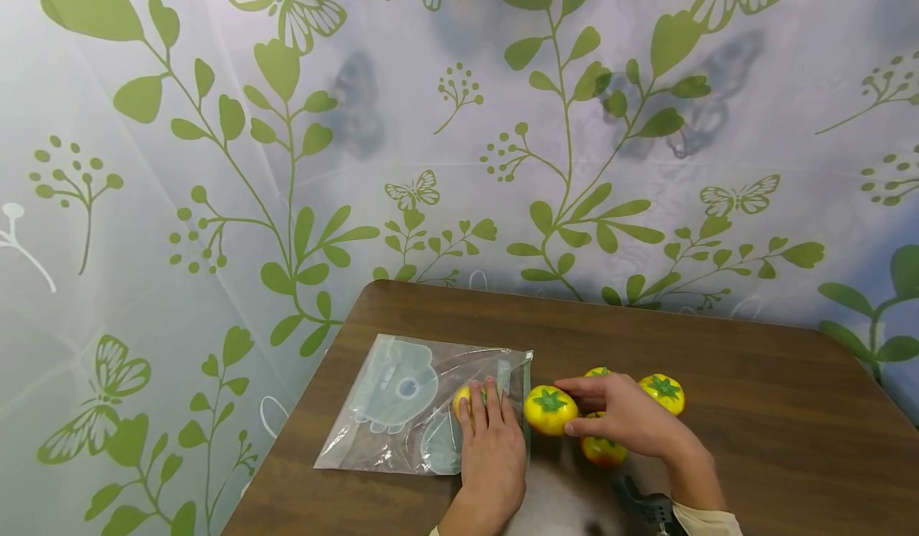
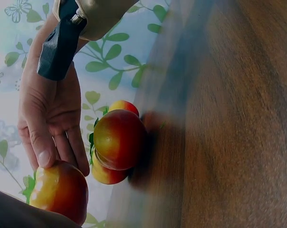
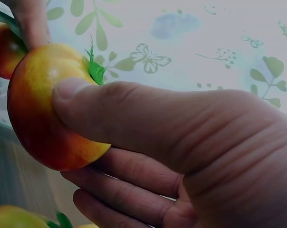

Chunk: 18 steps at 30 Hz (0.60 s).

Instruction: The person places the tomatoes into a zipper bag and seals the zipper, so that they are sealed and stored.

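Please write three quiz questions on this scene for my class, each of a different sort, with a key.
1. Which hand pinches a tomato-like fruit between thumb and fingers?
A left
B right
C neither

2. True or false: the printed plastic bag is standing upright.

3. Besides the pinched one, how many fruits can be seen on the wooden table outside the bag?

Key:
1. B, the right hand.
2. False; it lies flat.
3. Three.
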Each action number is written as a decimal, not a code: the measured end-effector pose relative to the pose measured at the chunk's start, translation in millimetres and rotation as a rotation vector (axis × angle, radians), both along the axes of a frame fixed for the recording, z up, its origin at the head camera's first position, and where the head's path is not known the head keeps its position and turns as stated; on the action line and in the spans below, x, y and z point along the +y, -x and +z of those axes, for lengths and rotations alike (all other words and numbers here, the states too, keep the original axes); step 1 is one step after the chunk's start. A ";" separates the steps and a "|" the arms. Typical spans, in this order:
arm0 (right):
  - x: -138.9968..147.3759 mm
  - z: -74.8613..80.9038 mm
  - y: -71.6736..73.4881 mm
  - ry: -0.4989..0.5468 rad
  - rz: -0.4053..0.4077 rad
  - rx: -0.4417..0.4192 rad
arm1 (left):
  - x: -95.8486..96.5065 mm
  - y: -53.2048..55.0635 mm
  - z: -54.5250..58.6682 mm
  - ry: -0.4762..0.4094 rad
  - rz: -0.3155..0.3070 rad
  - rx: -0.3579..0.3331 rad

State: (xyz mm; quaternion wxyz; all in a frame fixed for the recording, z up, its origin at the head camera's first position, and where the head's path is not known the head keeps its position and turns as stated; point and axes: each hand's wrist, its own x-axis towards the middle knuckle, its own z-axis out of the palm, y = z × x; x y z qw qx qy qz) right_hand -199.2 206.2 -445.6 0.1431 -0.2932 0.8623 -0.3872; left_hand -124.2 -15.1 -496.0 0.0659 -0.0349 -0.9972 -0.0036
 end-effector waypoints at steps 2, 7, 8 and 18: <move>-3.1 -1.1 0.3 -0.002 0.009 0.014 | -0.1 0.0 0.2 0.000 -0.001 -0.002; -10.0 -2.7 1.3 -0.005 0.015 0.013 | -0.3 0.4 0.1 0.001 -0.006 -0.012; -11.2 -3.0 1.6 -0.009 0.012 0.009 | -0.4 0.5 0.0 0.002 -0.006 -0.015; -19.6 -8.2 4.2 -0.035 0.009 -0.044 | -1.0 0.9 1.6 -0.007 -0.009 -0.031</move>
